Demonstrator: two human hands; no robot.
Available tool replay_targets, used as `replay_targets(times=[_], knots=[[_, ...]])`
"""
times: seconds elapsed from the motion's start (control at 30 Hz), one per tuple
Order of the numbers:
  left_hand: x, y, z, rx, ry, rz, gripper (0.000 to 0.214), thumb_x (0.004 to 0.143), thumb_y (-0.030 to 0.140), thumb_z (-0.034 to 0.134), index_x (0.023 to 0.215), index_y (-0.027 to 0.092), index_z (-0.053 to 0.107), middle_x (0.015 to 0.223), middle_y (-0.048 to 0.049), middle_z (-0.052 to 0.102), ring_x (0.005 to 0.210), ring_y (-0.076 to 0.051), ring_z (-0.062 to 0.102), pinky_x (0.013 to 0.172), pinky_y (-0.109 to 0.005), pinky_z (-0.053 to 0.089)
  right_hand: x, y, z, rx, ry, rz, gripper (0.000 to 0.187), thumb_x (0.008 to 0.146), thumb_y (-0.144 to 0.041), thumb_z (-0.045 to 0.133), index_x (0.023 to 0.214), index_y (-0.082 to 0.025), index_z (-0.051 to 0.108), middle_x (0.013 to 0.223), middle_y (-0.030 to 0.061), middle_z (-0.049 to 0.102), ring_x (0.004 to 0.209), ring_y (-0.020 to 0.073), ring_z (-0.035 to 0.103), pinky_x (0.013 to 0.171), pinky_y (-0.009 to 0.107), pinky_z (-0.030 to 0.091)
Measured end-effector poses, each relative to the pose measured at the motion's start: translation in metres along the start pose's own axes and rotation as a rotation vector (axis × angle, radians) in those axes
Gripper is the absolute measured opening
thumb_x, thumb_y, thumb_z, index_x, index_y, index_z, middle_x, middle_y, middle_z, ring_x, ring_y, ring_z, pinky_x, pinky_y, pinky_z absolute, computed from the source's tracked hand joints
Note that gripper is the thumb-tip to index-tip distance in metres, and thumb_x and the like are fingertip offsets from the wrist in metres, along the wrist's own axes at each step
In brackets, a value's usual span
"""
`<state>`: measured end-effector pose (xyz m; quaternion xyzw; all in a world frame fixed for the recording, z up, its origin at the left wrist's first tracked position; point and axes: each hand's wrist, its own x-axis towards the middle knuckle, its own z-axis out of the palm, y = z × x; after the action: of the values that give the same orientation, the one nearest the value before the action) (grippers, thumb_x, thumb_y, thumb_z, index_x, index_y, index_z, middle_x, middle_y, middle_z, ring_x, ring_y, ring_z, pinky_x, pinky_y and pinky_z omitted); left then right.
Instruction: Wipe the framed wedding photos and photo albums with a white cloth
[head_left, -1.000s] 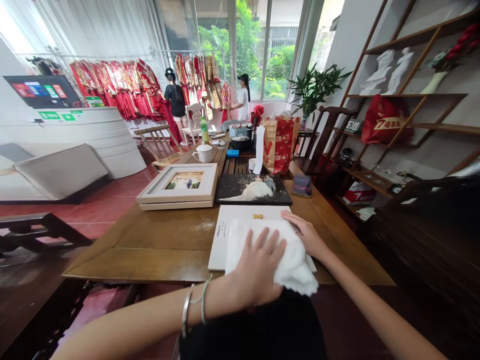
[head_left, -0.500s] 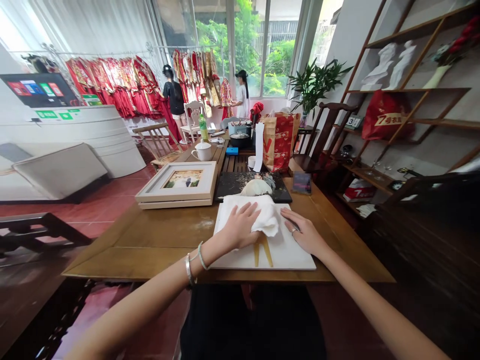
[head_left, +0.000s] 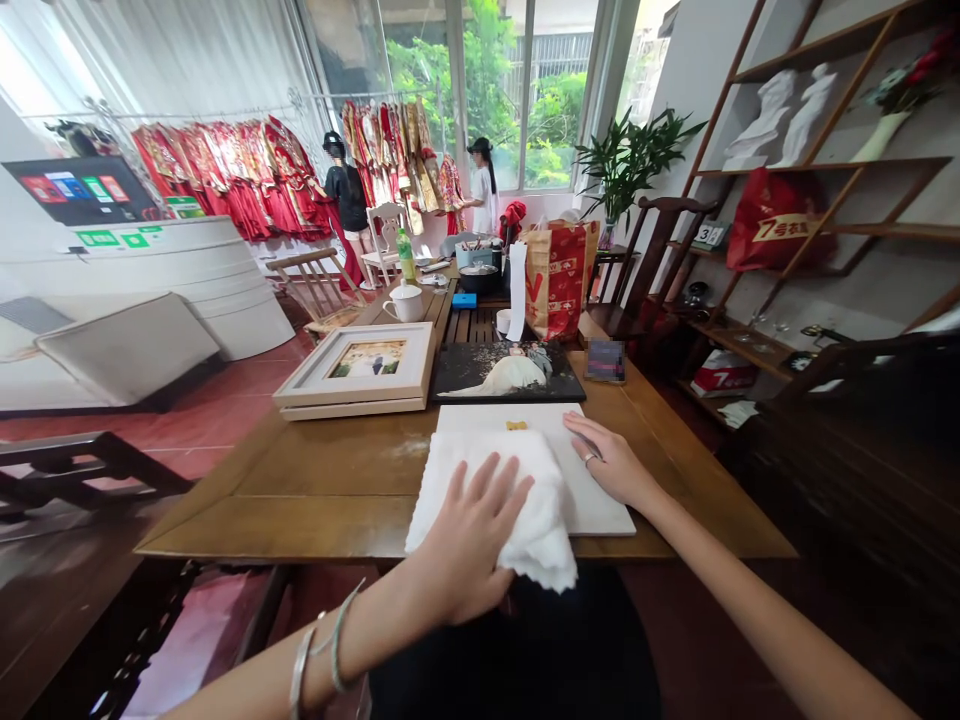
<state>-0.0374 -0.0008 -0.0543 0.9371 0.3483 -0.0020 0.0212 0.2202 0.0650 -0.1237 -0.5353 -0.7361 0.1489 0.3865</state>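
Observation:
A white cloth lies over the lower left of a white board, its corner hanging past the table's near edge. Flat on that cloth rests my left hand, fingers spread and pressing down; two bracelets circle its wrist. My right hand lies along the board's right side, fingers stretched out on its surface, with a ring on one finger. Just above the cloth a small golden-yellow patch shows on the board; anything lower is covered by the cloth.
Behind the board lies a dark picture panel. To its left are stacked white frames with a photo. A small dark block, a red paper bag, a lidded white cup and a black pot stand farther back. Two people are near the clothes racks.
My left hand has drawn the white cloth toward me, down the board to the near edge. The yellow strips lower down are now covered. My right hand has stayed in place.

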Motion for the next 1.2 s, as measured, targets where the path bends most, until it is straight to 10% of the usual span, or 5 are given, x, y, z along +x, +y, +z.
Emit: replay_targets(times=[0.47, 1.0, 1.2], knots=[[0.059, -0.075, 0.003, 0.067, 0.087, 0.065, 0.051, 0.078, 0.031, 0.049, 0.126, 0.015, 0.043, 0.148, -0.0146, 0.020, 0.136, -0.032, 0.012, 0.104, -0.058, 0.012, 0.000, -0.006, -0.002, 0.001, 0.001, 0.006, 0.036, 0.086, -0.027, 0.045, 0.118, -0.021, 0.060, 0.129, 0.0082, 0.056, 0.123, 0.0243, 0.048, 0.106, 0.047, 0.035], [-0.003, -0.028, -0.006, -0.011, 0.028, 0.099, 0.060, 0.073, 0.030, 0.049, 0.132, 0.019, 0.039, 0.149, -0.0101, 0.020, 0.137, -0.032, 0.010, 0.106, -0.055, 0.015, 0.000, -0.007, -0.002, -0.034, -0.004, -0.008, 0.036, 0.085, -0.025, 0.045, 0.117, -0.020, 0.061, 0.130, 0.0091, 0.055, 0.123, 0.0245, 0.048, 0.105, 0.047, 0.036], [0.011, -0.045, -0.001, 0.041, 0.039, 0.106, 0.063, 0.072, 0.034, 0.051, 0.132, 0.020, 0.038, 0.149, -0.0107, 0.020, 0.136, -0.031, 0.015, 0.105, -0.054, 0.016, 0.000, -0.004, 0.000, -0.054, -0.012, 0.004, 0.036, 0.086, -0.026, 0.044, 0.118, -0.019, 0.060, 0.130, 0.0097, 0.055, 0.123, 0.0239, 0.048, 0.105, 0.045, 0.036]])
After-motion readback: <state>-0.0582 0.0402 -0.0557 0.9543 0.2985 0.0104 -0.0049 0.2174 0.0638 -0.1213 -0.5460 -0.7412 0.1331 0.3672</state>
